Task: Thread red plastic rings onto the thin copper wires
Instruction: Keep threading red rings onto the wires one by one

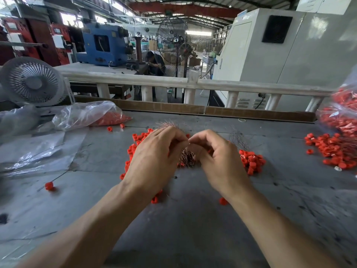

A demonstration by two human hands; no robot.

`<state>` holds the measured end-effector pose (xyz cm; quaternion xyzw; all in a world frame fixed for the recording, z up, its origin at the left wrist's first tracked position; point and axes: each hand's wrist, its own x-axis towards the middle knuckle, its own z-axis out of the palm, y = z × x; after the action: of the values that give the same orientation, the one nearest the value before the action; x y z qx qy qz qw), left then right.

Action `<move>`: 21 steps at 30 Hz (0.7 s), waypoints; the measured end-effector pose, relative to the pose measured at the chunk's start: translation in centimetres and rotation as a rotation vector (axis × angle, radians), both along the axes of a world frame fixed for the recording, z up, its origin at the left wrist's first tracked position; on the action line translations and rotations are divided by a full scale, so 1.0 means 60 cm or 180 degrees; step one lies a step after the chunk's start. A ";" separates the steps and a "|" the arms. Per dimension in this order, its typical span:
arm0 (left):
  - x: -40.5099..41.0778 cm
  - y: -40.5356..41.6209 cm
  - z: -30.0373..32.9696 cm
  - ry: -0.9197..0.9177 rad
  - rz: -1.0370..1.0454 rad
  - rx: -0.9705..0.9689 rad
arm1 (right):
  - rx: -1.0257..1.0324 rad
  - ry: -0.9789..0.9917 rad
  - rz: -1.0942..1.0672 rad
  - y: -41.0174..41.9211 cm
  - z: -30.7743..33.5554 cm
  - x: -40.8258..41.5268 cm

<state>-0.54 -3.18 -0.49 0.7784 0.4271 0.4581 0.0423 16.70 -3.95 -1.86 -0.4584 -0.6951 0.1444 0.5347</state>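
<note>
Two hands: both raised over the grey table [193,219], fingertips meeting at centre.
Far left: one red ring on a wire [49,185], lying alone.
Left hand [154,161]: fingers curled, tips pinched; contents too small to tell.
Copper wires [185,158]: bundle beneath and between the hands.
Right hand [216,157]: fingers curled, thumb and forefinger pinching; wire or ring not discernible.
Loose red rings [251,161]: heaped around both hands.
Risk: thin wire may bend or miss the hole if misaligned; a dropped ring would vanish into the heap.
</note>
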 end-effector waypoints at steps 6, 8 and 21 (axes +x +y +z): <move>-0.006 0.005 0.003 0.0302 -0.0010 0.0121 | 0.0365 -0.0843 -0.0319 -0.007 0.006 0.002; -0.007 0.008 0.005 0.0580 0.0011 0.0154 | 0.0465 -0.1096 -0.0472 -0.008 0.008 0.002; -0.039 0.028 0.007 0.0836 0.0675 -0.0410 | 0.0511 -0.1338 -0.1199 -0.012 0.018 0.018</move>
<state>-2.86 -1.50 -0.04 0.7778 0.5371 0.3261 -0.0126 17.75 -4.66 -0.75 -0.5554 -0.7025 -0.1110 0.4309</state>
